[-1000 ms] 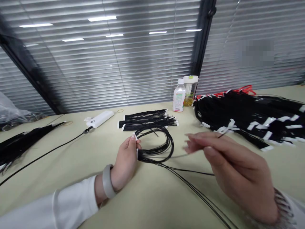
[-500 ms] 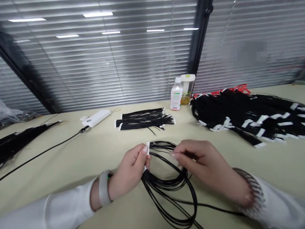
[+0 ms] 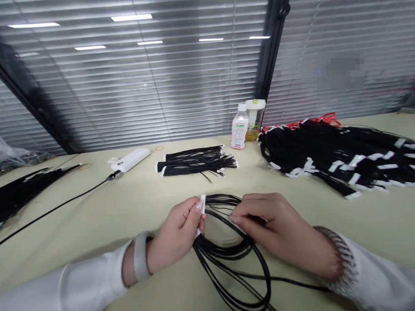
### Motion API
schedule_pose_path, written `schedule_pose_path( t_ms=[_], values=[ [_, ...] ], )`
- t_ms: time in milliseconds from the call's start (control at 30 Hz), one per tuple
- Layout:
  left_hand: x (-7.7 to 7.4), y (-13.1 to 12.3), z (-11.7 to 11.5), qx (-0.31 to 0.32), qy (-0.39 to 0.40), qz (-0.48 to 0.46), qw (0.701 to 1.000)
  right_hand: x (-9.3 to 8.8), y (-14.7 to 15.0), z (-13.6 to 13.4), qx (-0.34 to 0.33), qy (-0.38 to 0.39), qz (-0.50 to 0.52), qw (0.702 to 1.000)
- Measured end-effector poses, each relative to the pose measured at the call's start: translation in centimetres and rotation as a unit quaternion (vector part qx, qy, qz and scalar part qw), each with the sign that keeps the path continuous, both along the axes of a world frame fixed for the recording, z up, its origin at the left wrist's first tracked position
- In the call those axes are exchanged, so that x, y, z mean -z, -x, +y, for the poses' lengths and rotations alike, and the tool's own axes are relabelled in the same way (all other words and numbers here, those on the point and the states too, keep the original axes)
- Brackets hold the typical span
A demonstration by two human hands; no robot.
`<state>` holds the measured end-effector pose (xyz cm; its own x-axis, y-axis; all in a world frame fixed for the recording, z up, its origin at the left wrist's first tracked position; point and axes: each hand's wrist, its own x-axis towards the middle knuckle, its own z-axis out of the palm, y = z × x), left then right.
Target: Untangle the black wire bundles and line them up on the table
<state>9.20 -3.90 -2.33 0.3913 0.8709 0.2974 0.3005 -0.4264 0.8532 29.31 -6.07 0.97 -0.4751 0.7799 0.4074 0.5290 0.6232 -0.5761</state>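
A looped bundle of black cables with white end pieces hangs between my hands, low over the table. My left hand is closed around its end, by a white connector that shows above my thumb; a second white piece sticks out below the fingers. My right hand pinches at the upper loop, thumb and forefinger pressed together on a black cable. Part of the loop is hidden behind that hand. From the bundle, loose lengths trail down past the bottom edge and off to the right.
Short black cable bundles lie mid-table. A large black cable pile with white tags fills the right side. Further back stand a bottle and a lidded cup. To the left are a white power bank and dark cables.
The fingertips of my right hand have shifted slightly left and down along the cables. My left hand keeps its grip nearly in place.
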Motion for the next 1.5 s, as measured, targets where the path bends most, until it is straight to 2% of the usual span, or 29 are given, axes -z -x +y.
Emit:
schedule_pose_path(
  t_ms=[600, 1000, 1267, 1500],
  values=[
    [0.1, 0.1, 0.0, 0.012, 0.014, -0.001, 1.000, -0.2, -0.1, 0.0, -0.017, 0.023, 0.012, 1.000],
    [0.0, 0.0, -0.1, 0.026, -0.005, 0.022, 0.999, 0.3, 0.0, 0.3, 0.025, 0.080, -0.002, 0.997],
    [0.0, 0.2, -0.4, 0.043, -0.039, 0.062, 0.996, 1.2, 0.8, 0.0, 0.047, 0.039, -0.058, 0.996],
    [0.1, 0.2, -0.4, 0.063, -0.066, 0.097, 0.991, 1.3, 0.9, 0.0, 0.044, 0.039, -0.071, 0.996]
  ],
)
